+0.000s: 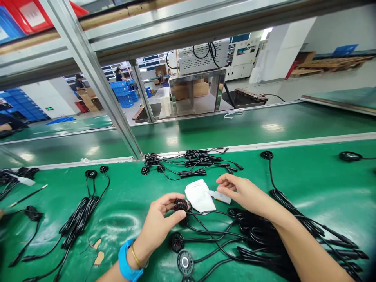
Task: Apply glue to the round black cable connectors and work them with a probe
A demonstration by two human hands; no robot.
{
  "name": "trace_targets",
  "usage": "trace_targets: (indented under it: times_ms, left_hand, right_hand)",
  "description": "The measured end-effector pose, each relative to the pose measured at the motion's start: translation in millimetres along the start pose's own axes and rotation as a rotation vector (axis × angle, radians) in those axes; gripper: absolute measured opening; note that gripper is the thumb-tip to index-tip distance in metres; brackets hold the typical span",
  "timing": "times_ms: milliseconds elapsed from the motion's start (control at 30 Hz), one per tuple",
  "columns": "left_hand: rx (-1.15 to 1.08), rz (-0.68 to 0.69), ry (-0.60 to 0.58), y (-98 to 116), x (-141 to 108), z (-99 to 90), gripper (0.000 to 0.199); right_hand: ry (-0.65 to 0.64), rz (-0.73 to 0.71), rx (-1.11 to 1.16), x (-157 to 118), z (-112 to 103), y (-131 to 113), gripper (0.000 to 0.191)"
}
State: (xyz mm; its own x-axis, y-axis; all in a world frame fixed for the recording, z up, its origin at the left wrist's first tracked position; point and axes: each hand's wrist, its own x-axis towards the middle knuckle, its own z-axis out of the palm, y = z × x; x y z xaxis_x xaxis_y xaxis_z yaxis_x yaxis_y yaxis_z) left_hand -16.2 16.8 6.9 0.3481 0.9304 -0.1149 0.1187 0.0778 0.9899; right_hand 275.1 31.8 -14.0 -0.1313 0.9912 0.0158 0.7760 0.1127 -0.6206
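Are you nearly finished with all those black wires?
I can't tell exactly. Looking done: the coiled cable bundle farther along the green bench. In hand: a round black connector, held by the left hand. Still to go: the tangled cables in front, with another round connector lying loose.

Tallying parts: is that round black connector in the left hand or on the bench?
Held: the left hand pinches the round black connector between thumb and fingers.
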Motion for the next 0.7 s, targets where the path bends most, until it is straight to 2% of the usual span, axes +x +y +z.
trace_targets:
  times_ms: [67,167,233,367,467,700]
  left_hand:
    - [-0.011,-0.007,0.000,-1.2,0.9,-0.2,0.034]
    - [-0.026,-0.015,0.009,-2.4,2.5,0.2,0.034]
    - [-0.039,-0.012,0.004,-2.9,2.7,0.4,0.033]
    - [-0.065,-0.021,-0.001,-2.9,0.7,0.7,0.035]
    - [-0.088,-0.041,0.006,-1.1,-0.7,1.3,0.037]
    - [-0.224,-0.077,0.001,-2.4,0.6,3.7,0.036]
  right_hand:
    - [-0.001,-0.002,-0.014,-0.1,2.8,-0.3,0.030]
    - [0.010,-0.008,-0.038,0.1,7.8,-2.4,0.015]
    - [0.013,-0.001,-0.020,0.1,7.9,-4.4,0.012]
    - [0.003,0.001,0.107,0.6,-0.2,-9.2,0.031]
    - [0.046,0.018,0.211,2.1,-5.2,-14.9,0.044]
    - [0.188,0.119,0.307,1.3,0.4,-23.0,0.047]
